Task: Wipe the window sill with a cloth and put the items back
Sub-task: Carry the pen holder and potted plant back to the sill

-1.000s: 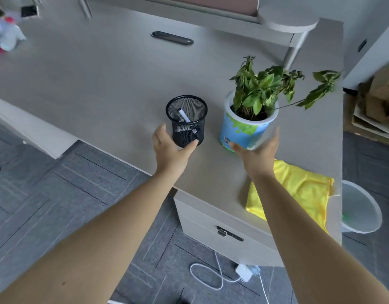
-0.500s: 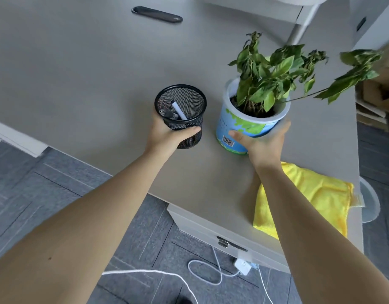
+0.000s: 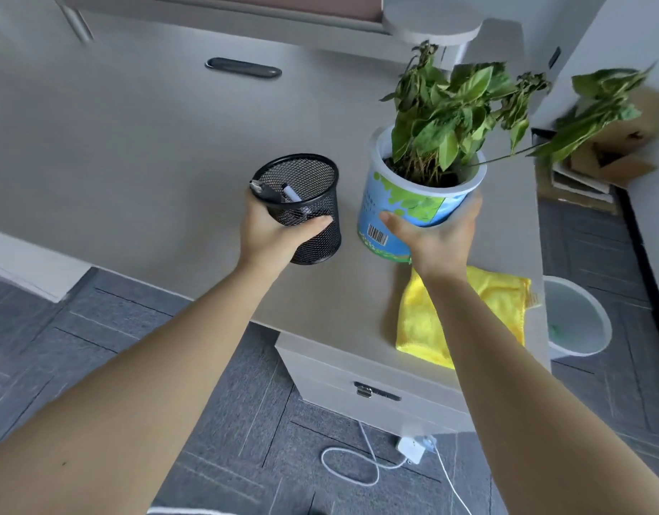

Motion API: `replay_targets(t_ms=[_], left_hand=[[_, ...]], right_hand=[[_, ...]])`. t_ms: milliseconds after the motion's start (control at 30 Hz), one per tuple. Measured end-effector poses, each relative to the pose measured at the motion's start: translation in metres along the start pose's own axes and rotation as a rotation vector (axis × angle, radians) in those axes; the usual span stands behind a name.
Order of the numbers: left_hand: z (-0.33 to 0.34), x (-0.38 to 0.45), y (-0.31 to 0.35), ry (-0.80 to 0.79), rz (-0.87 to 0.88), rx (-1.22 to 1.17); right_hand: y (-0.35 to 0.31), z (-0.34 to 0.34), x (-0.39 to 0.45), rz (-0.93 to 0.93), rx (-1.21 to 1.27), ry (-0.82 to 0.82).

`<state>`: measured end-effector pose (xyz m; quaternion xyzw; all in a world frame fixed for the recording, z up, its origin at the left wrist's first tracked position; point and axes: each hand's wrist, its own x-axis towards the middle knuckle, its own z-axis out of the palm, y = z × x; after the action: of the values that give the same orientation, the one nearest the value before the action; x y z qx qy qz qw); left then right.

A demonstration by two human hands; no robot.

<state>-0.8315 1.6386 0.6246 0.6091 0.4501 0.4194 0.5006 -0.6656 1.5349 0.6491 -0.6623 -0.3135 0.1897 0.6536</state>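
My left hand [image 3: 272, 236] is wrapped around a black mesh pen holder [image 3: 305, 202] with a pen or two inside. My right hand [image 3: 435, 239] grips a blue and green plant pot [image 3: 402, 206] holding a leafy green plant [image 3: 465, 105]. Both items are tilted and look lifted just off the grey desk top [image 3: 153, 154]. A yellow cloth [image 3: 502, 302] lies folded on the desk near its front right corner, partly hidden by my right forearm.
A dark oval cable grommet [image 3: 243, 67] sits further back on the desk. A drawer unit [image 3: 376, 388] stands under the desk front. A white bin [image 3: 576, 317] is on the floor at the right, cardboard boxes [image 3: 610, 154] behind it. A white charger and cable [image 3: 409, 447] lie on the carpet.
Both hands reached forward and closed on the pen holder and the pot. The two items now sit higher and tilted, raised from the desk.
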Motion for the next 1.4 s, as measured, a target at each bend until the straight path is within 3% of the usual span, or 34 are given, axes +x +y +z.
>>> replay_targets(t_ms=[267,533,900,1400], left_hand=[[0.085,-0.095,0.085,-0.145,0.124,0.035],[0.201,-0.290,0.133,-0.427,0.185,0.014],[0.379,-0.562,0.171,-1.003,0.227,0.020],[0.609,-0.898,0.223,-1.563,0.306,-0.081]], right_hand=[[-0.048,-0.146,-0.061,-0.051,-0.061,0.204],[-0.065,-0.344,-0.197,-0.054,-0.098,0.447],[-0.085,-0.607,-0.414,0.047,-0.201,0.925],[-0.073,-0.897,-0.620,0.087,-0.333,1.520]])
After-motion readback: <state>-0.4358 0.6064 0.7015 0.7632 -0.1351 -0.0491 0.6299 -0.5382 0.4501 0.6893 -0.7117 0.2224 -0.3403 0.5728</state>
